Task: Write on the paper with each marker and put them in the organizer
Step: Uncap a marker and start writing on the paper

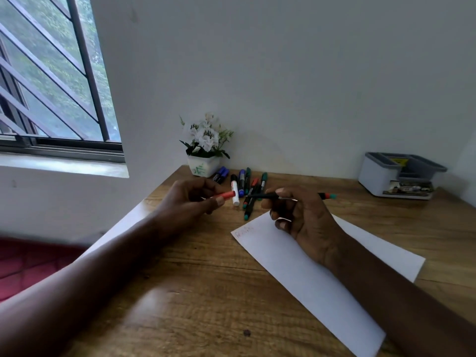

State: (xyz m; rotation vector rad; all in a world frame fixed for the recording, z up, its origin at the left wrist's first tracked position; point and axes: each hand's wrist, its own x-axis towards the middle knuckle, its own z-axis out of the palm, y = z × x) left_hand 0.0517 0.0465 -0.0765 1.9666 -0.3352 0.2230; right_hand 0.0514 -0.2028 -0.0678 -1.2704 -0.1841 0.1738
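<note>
My left hand (192, 195) pinches a red marker cap (228, 195) above the desk. My right hand (300, 213) grips a thin black marker (262, 195), uncapped tip pointing left toward the cap, its red and teal tail end (328, 196) sticking out to the right. The two hands are a short gap apart. Under my right hand lies a white paper (322, 284) with faint red writing (244, 231) near its far left corner. A pile of markers (248, 188) lies beyond the hands. The grey and white organizer (373, 179) stands at the far right by the wall.
A white pot of white flowers (204, 148) stands at the wall behind the marker pile. The wooden desk (206, 292) ends at a left edge by the wall under a barred window (51, 73). A red surface (25, 264) lies beyond the desk's left side.
</note>
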